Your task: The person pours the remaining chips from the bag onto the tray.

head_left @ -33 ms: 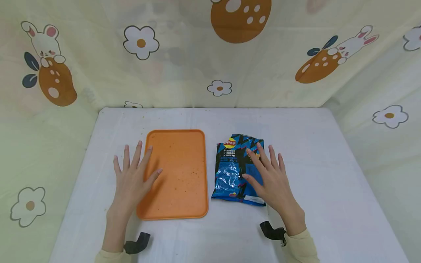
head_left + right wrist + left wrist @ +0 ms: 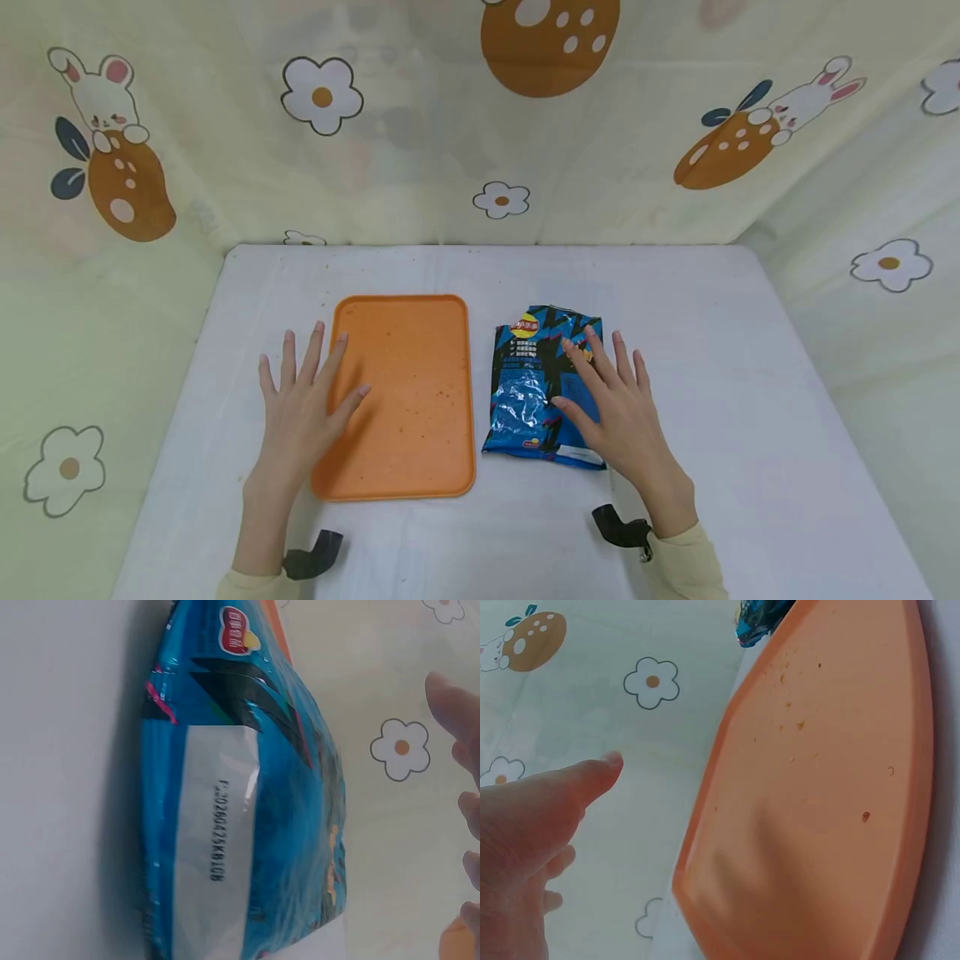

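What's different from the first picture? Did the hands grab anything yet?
Nothing has visibly changed, and nothing was grabbed or let go. The left hand is still spread by the orange tray, the right hand by the blue bag; tray and bag stayed put.

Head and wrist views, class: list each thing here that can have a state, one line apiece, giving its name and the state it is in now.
Orange tray: lying flat, scattered with crumbs.
Blue snack bag: lying down, creased; whether it is opened, I cannot tell.
Left hand: raised by the tray's left edge, fingers spread, holding nothing.
Right hand: raised over the bag, fingers spread, holding nothing.
Patterned cloth: hanging, slightly creased.
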The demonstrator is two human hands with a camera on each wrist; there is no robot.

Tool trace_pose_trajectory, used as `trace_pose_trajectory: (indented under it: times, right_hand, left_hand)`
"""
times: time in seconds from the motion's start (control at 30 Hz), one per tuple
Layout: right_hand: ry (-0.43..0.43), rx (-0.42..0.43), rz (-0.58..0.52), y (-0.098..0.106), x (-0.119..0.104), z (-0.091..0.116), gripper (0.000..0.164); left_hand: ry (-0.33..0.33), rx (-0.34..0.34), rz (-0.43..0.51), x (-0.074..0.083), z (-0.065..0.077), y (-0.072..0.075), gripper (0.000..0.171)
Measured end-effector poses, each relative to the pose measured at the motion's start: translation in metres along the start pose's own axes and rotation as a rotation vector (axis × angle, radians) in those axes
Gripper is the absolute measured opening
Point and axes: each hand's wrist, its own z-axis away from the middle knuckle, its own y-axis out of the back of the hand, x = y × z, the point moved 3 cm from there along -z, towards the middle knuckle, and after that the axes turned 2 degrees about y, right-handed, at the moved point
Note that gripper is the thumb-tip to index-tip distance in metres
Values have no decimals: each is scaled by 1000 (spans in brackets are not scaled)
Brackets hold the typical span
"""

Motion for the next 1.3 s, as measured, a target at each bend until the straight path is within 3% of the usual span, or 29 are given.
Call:
trace_pose_trajectory:
  times: [0.33, 0.47, 0.67, 0.83, 1.3]
  right_hand:
    - [-5, 2, -2, 0, -1, 1, 77]
    - [-5, 5, 0, 2, 0, 0, 77]
    - [-16, 2, -2, 3, 0, 0, 76]
    - [-12, 5, -9, 3, -2, 0, 77]
    - [4, 23, -36, 2, -3, 0, 77]
  left_hand:
    - [55, 17, 22, -5, 0, 2, 71]
    - [155, 25, 144, -9, 2, 0, 63]
    - [351, -66, 253, -15, 5, -8, 57]
    - [450, -109, 332, -18, 9, -15, 52]
    - [553, -114, 321, -24, 13, -26, 39]
